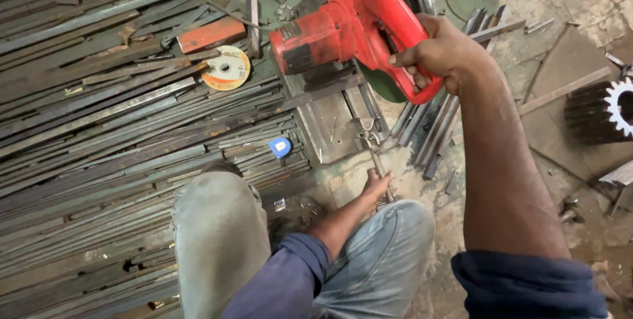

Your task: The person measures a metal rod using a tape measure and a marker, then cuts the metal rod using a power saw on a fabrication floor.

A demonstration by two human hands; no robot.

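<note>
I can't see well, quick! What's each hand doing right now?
Left hand: closed on the vise crank handle.
Right hand: closed around the red chop saw's handle.

One head-worn view looks steeply down, close over the knees, at the workshop floor (580, 22) (no second view).

I see no boxes, signs or screens here. I find only two labels. One is a small dark label with light print (291, 31) stuck on the side of the red saw motor, near the top middle of the frame. The other is a round paper label, yellow and orange with a white middle (225, 68), on a flat cutting disc lying on the metal bars, upper left of the middle.
</note>
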